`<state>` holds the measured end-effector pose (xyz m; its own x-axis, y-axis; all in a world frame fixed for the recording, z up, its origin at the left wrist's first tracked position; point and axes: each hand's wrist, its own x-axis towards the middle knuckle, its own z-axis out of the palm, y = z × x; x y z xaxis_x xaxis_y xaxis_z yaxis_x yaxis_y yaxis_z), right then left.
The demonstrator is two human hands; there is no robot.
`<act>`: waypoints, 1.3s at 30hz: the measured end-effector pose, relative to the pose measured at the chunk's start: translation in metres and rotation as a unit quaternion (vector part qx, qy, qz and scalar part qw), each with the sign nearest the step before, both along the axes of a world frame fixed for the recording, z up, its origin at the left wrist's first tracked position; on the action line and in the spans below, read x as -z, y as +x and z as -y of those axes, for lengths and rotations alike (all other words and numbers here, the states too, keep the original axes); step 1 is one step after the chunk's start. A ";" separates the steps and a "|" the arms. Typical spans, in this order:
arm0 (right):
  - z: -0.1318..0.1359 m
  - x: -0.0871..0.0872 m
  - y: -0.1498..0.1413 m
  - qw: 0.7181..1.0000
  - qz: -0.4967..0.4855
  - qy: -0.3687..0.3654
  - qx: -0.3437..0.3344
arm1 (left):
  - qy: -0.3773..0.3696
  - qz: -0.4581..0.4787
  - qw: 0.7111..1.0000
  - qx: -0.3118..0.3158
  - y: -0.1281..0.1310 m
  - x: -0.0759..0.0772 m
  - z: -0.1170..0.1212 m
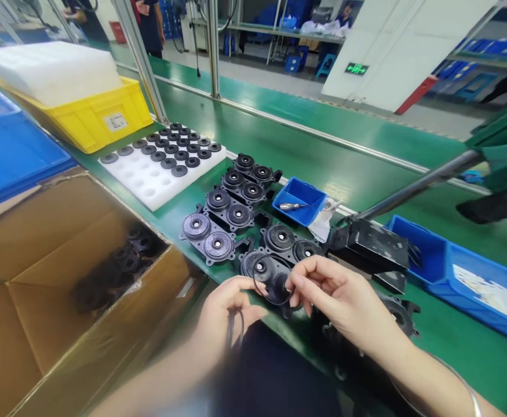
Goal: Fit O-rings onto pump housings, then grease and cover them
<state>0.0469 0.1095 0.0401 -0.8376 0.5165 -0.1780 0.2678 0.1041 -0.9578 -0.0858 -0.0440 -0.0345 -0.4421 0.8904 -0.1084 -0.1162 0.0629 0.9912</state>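
Observation:
My right hand [338, 292] pinches a thin black rubber ring [254, 285] between thumb and fingertips. My left hand [221, 307] has its fingertips at the other side of this ring, and more black rings [231, 331] hang from its curled fingers. Behind the held ring sits a black twin-round housing [253, 263], partly covered by my hands. Just beyond it lies another such housing [279, 236]. Further left, several housings [218, 244] with round discs in them stand in a row on the green bench.
A white foam tray [157, 200] carries several black discs. At left stand a yellow bin [92, 130] and a cardboard box [40, 231] with dark parts. A small blue tray [294, 191] holds a tool. On the right are a black block-shaped fixture [372, 246] and blue bins [448, 272].

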 end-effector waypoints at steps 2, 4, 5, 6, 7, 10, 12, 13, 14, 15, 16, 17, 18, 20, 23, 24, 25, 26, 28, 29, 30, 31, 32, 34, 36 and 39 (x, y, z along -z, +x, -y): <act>0.012 0.003 0.017 0.999 -0.010 -0.015 0.031 | 0.011 0.080 0.997 0.015 0.011 -0.008 -0.007; 0.024 0.009 0.036 0.998 -0.008 -0.027 0.052 | 0.018 0.126 0.991 0.032 0.021 -0.015 -0.013; 0.029 0.012 0.046 0.998 0.000 -0.031 0.058 | 0.020 0.140 0.989 0.042 0.025 -0.017 -0.015; 0.034 0.014 0.056 0.998 0.013 -0.033 0.059 | 0.021 0.151 0.987 0.054 0.029 -0.019 -0.017; 0.037 0.016 0.066 0.998 0.027 -0.030 0.056 | 0.021 0.161 0.984 0.068 0.033 -0.020 -0.019; 0.041 0.015 0.094 0.997 0.037 0.027 0.065 | 0.011 0.177 0.979 0.102 0.047 -0.022 -0.019; 0.040 0.010 0.109 0.989 0.023 0.100 0.108 | -0.015 0.174 0.977 0.122 0.057 -0.024 -0.017; 0.039 0.007 0.114 0.981 0.017 0.142 0.131 | -0.028 0.173 0.976 0.131 0.061 -0.025 -0.017; 0.038 0.005 0.118 0.973 0.012 0.182 0.143 | -0.038 0.173 0.974 0.139 0.065 -0.025 -0.016; 0.038 0.004 0.121 0.966 0.004 0.216 0.144 | -0.044 0.173 0.973 0.147 0.068 -0.026 -0.015; 0.037 0.003 0.123 0.961 -0.007 0.242 0.134 | -0.046 0.172 0.971 0.157 0.071 -0.026 -0.015; 0.037 0.004 0.123 0.959 -0.019 0.258 0.117 | -0.046 0.170 0.970 0.168 0.073 -0.026 -0.015; 0.037 0.006 0.123 0.959 -0.032 0.266 0.098 | -0.045 0.166 0.969 0.179 0.075 -0.026 -0.015; 0.037 0.011 0.122 0.961 -0.053 0.264 0.064 | -0.045 0.150 0.967 0.199 0.077 -0.024 -0.015; 0.035 0.018 0.121 0.961 -0.057 0.267 0.039 | -0.046 0.137 0.965 0.220 0.079 -0.023 -0.017; 0.033 0.019 0.121 0.961 -0.054 0.270 0.038 | -0.045 0.139 0.964 0.223 0.080 -0.022 -0.018; 0.032 0.021 0.120 0.960 -0.051 0.271 0.037 | -0.043 0.142 0.963 0.223 0.081 -0.022 -0.019; 0.030 0.021 0.120 0.961 -0.049 0.271 0.037 | -0.043 0.145 0.964 0.221 0.081 -0.022 -0.021; 0.028 0.022 0.120 0.962 -0.053 0.266 0.034 | -0.049 0.142 0.966 0.209 0.083 -0.021 -0.024; 0.027 0.022 0.120 0.963 -0.055 0.261 0.031 | -0.054 0.134 0.969 0.202 0.083 -0.020 -0.025; 0.026 0.022 0.119 0.964 -0.059 0.257 0.026 | -0.059 0.123 0.971 0.195 0.083 -0.019 -0.026; 0.025 0.023 0.119 0.965 -0.062 0.253 0.021 | -0.064 0.110 0.974 0.190 0.083 -0.017 -0.027; 0.025 0.023 0.118 0.966 -0.065 0.251 0.018 | -0.067 0.096 0.976 0.184 0.082 -0.016 -0.028; 0.024 0.024 0.117 0.965 -0.065 0.252 0.015 | -0.064 0.075 0.978 0.182 0.080 -0.014 -0.029; 0.024 0.026 0.116 0.964 -0.057 0.260 0.021 | -0.054 0.073 0.977 0.191 0.077 -0.013 -0.029; 0.022 0.028 0.116 0.965 -0.032 0.259 0.023 | -0.045 0.089 0.972 0.213 0.073 -0.013 -0.028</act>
<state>0.1627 0.0876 0.0123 -0.8128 0.5586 0.1653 0.2254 0.5632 -0.7950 -0.0127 -0.0158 -0.0218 -0.0018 0.9720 -0.2348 -0.2302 0.2281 0.9460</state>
